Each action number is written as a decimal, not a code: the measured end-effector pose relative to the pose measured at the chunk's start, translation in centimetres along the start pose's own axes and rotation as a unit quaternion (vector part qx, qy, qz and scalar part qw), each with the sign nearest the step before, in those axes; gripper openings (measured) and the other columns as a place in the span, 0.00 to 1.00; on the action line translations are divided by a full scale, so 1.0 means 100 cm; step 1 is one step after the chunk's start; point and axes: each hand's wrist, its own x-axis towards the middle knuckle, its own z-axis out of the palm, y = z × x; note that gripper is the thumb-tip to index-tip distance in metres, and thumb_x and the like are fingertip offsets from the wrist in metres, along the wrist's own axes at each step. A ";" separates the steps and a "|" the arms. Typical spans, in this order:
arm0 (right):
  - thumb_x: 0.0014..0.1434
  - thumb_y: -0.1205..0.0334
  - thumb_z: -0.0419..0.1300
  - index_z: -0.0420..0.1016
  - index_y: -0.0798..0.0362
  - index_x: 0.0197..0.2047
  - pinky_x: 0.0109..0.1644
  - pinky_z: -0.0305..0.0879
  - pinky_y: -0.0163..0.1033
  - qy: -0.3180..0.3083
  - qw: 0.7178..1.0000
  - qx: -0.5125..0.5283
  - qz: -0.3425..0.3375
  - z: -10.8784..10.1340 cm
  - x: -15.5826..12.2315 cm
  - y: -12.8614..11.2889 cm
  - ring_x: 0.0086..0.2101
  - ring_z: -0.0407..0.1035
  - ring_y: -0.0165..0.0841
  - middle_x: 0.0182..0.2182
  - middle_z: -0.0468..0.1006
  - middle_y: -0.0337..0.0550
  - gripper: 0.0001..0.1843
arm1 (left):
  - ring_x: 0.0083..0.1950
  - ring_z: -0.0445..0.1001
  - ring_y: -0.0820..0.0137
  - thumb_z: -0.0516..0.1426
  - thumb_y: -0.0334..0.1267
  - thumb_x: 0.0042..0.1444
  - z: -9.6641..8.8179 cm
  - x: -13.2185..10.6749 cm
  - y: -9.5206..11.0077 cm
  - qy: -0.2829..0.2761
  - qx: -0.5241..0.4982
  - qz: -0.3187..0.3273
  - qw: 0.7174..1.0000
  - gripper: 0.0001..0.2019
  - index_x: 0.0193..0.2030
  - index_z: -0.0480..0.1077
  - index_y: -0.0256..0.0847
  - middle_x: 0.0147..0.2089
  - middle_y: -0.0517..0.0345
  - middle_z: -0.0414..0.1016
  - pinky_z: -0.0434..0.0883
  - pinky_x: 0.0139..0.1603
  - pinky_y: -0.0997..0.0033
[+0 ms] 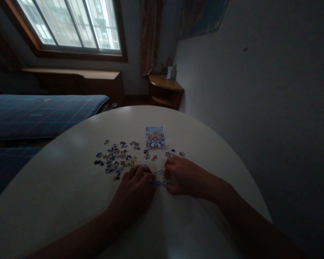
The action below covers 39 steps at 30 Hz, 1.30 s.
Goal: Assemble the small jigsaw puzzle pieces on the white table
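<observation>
Both hands rest on a round white table [70, 187]. My left hand [133, 192] lies palm down, fingers bent, with its tips on a small joined patch of puzzle pieces [159, 178]. My right hand [183, 176] is curled at the patch's right side, fingertips pressed on the pieces. Several loose puzzle pieces [116, 160] are scattered just beyond my left hand. A small colourful picture card [156, 137] lies flat farther back. The light is dim, so I cannot make out whether either hand pinches a single piece.
A few stray pieces [175, 153] lie past my right hand. A blue bed [37, 113] stands left of the table. A wooden corner shelf [166, 90] and a window [70, 25] are at the back. A bare wall [259, 90] runs along the right.
</observation>
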 end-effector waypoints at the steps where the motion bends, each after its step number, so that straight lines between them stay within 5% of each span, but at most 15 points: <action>1: 0.48 0.65 0.68 0.76 0.55 0.36 0.49 0.65 0.44 0.001 1.000 0.002 0.003 -0.001 0.000 -0.001 0.42 0.68 0.39 0.40 0.75 0.47 0.10 | 0.52 0.68 0.58 0.55 0.26 0.60 0.000 0.000 -0.001 -0.001 0.002 -0.003 1.000 0.08 0.44 0.70 0.39 0.48 0.51 0.73 0.70 0.54 0.52; 7: 0.55 0.63 0.65 0.76 0.55 0.43 0.51 0.66 0.43 0.003 1.000 0.020 0.010 -0.001 -0.003 0.004 0.45 0.69 0.39 0.44 0.75 0.49 0.11 | 0.54 0.67 0.56 0.54 0.27 0.60 -0.003 -0.003 0.004 -0.008 0.020 0.030 0.999 0.13 0.51 0.69 0.41 0.52 0.50 0.72 0.70 0.52 0.51; 14: 0.60 0.69 0.59 0.76 0.53 0.41 0.45 0.66 0.39 0.010 1.000 0.027 0.008 0.007 0.003 0.019 0.40 0.70 0.35 0.41 0.75 0.47 0.06 | 0.63 0.61 0.50 0.58 0.42 0.58 -0.007 -0.018 0.027 -0.083 -0.007 0.077 0.994 0.29 0.66 0.59 0.42 0.65 0.44 0.63 0.64 0.61 0.45; 39: 0.62 0.73 0.58 0.79 0.55 0.45 0.50 0.67 0.39 0.011 0.994 0.099 -0.052 0.007 0.011 0.028 0.43 0.72 0.35 0.41 0.79 0.48 0.11 | 0.62 0.61 0.51 0.59 0.51 0.56 -0.009 -0.019 0.031 -0.173 -0.025 0.068 0.982 0.39 0.70 0.53 0.36 0.68 0.48 0.61 0.56 0.68 0.45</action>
